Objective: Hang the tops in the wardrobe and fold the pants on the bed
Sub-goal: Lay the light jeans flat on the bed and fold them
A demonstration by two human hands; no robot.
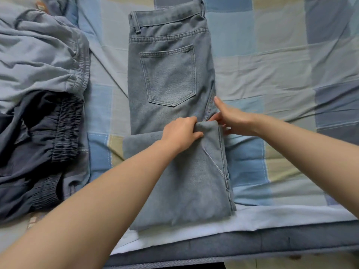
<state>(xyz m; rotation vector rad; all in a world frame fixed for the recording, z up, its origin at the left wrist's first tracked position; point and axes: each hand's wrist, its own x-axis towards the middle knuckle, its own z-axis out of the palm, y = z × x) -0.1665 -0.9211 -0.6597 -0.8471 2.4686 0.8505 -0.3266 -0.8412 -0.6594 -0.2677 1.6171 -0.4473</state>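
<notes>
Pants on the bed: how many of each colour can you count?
Light blue jeans: 1
Grey-blue pants: 1
Dark navy pants: 1
Total: 3 pairs of pants, all lying on the checked bed sheet.

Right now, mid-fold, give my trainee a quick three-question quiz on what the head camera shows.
1. True or false: the jeans lie with a back pocket facing up.
2. Which hand grips the folded-up leg end? A) left hand B) right hand C) neither
3. Fill in: the dark pants with an elastic waistband lie to the ___ of the jeans on the checked bedsheet.

Key: 1 true. 2 A; the right hand's fingers are extended at the fold's edge. 3 left, below the grey-blue pants.
</notes>
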